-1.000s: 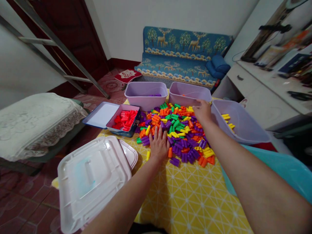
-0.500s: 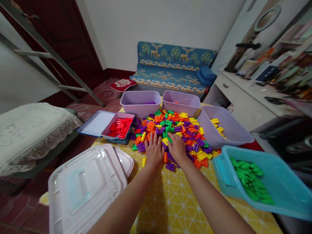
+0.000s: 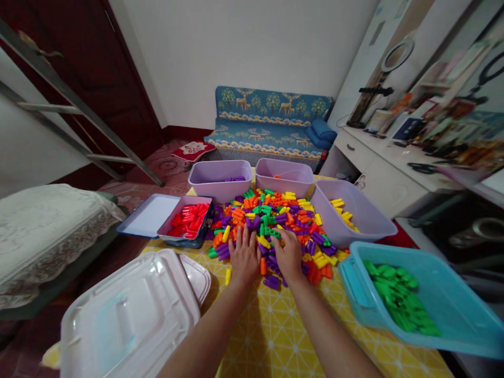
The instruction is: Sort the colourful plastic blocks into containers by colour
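A loose pile of small plastic tube-shaped pieces (image 3: 260,210), in orange, purple, yellow and green, covers the middle of the table. On its near left edge lies my left hand (image 3: 244,257), palm down with fingers spread, holding nothing. My right hand (image 3: 290,257) is at the front of the pile, its fingers curled and closed at a green plastic piece (image 3: 271,231) whose round open ends face me. Part of that grip is hidden behind the fingers. An orange piece (image 3: 263,265) and purple pieces (image 3: 271,282) lie between my hands.
Behind the pile stand lilac bins (image 3: 220,191), (image 3: 284,182), with another lilac bin (image 3: 354,215) holding yellow pieces at right. A turquoise bin (image 3: 444,294) holds green pieces. Red pieces fill a hinged tin (image 3: 185,242) at left. White lids (image 3: 129,315) lie front left.
My right hand's fingers have curled in at the green piece, which now tilts with its ends toward me. My left hand stays flat on the pile. The camera view has shifted slightly.
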Motion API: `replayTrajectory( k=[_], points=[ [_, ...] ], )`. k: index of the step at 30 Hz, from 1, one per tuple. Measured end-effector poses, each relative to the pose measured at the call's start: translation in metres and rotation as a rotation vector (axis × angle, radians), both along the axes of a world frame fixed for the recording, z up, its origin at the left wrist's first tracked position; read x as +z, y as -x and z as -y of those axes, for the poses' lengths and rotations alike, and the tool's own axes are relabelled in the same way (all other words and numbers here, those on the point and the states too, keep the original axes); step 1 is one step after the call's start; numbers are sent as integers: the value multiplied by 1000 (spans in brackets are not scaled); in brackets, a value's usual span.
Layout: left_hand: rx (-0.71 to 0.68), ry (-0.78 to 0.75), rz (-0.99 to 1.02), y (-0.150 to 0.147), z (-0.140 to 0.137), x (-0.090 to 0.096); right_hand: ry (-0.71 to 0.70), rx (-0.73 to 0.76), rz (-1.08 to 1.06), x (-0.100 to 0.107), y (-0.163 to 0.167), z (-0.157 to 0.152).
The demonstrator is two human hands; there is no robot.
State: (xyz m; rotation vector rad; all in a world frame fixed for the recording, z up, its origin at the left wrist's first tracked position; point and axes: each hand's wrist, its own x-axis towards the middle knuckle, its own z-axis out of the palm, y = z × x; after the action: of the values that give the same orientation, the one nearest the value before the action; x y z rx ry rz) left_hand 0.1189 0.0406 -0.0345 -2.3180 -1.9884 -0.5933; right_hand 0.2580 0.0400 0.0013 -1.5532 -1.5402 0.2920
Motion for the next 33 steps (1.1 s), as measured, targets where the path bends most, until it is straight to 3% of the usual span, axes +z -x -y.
replayTrajectory(
  k=[5, 10, 13, 16, 20, 33],
  points=[
    [-1, 1, -13, 0, 0, 0, 97, -118, -566, 10, 0, 21],
    [7, 2, -21, -1, 0, 1, 106, -211, -903, 11, -16, 34],
    [1, -5, -24, -1, 0, 0, 21, -287, -1091, 13, -32, 38],
    [-1, -11, -24, 0, 0, -1, -177, -434, -1255, 21, -47, 45],
    [-3, -20, -21, 0, 0, -1, -319, -552, -1336, 32, -55, 56],
    [2, 2, -22, -1, 1, 3, -277, -494, -1198, 34, -54, 66]
  ],
)
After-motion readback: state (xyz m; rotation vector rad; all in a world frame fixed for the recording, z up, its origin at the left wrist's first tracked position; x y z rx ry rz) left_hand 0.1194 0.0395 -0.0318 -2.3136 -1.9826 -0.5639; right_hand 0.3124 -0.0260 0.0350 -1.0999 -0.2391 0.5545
